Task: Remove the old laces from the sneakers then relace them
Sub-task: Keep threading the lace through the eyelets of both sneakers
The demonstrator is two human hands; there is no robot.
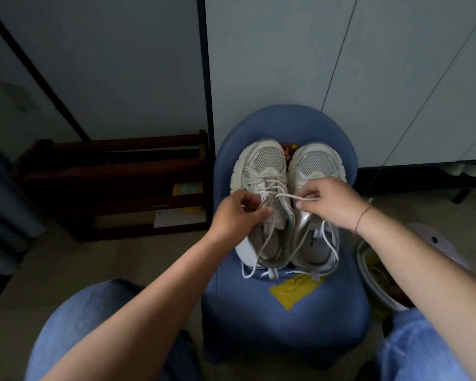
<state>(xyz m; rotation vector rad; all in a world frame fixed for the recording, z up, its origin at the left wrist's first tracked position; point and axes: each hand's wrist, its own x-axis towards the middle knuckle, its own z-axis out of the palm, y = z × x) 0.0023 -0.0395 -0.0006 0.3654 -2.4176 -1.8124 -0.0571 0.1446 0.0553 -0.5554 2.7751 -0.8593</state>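
The lace (289, 196) lies crosswise over the upper eyelets of the left-side sneaker (261, 166) (toe pointing away, beside the right-side sneaker (316, 163) on the blue stool (286, 298)), one strand pinched by the left hand (237, 215), its free end by the right hand (330, 199), both equally near.
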